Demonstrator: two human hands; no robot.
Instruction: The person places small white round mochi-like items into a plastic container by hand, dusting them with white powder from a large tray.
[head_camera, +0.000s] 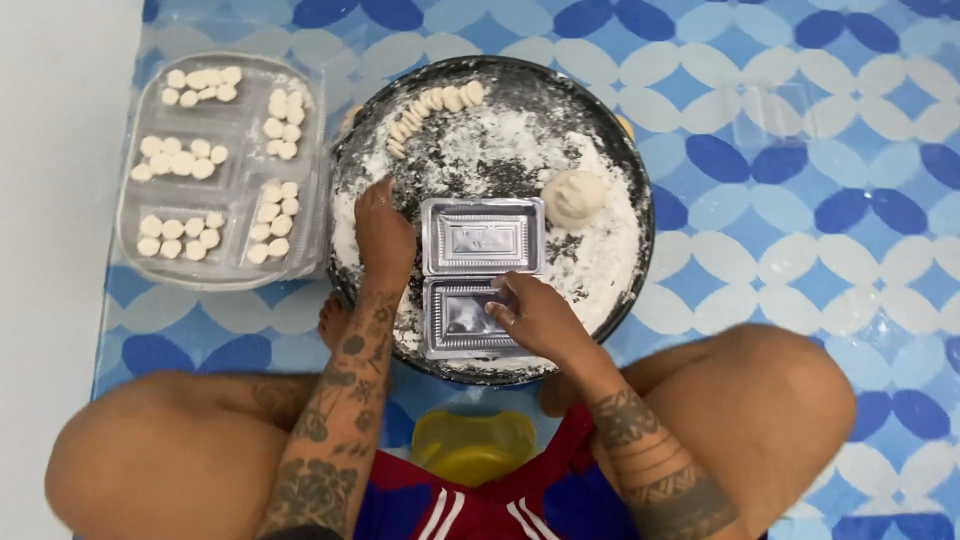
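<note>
Yellow bowl (473, 445), dough-piece tray (140, 150)

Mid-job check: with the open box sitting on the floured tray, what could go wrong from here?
1. The open clear box lies on loose flour in the round tray; flour may get inside or coat its underside.
2. The right hand presses only the near half, so the lid half could flip or slide toward the dough ball.
3. The left hand is floury and may smear the box while reaching for the dough pieces.
</note>
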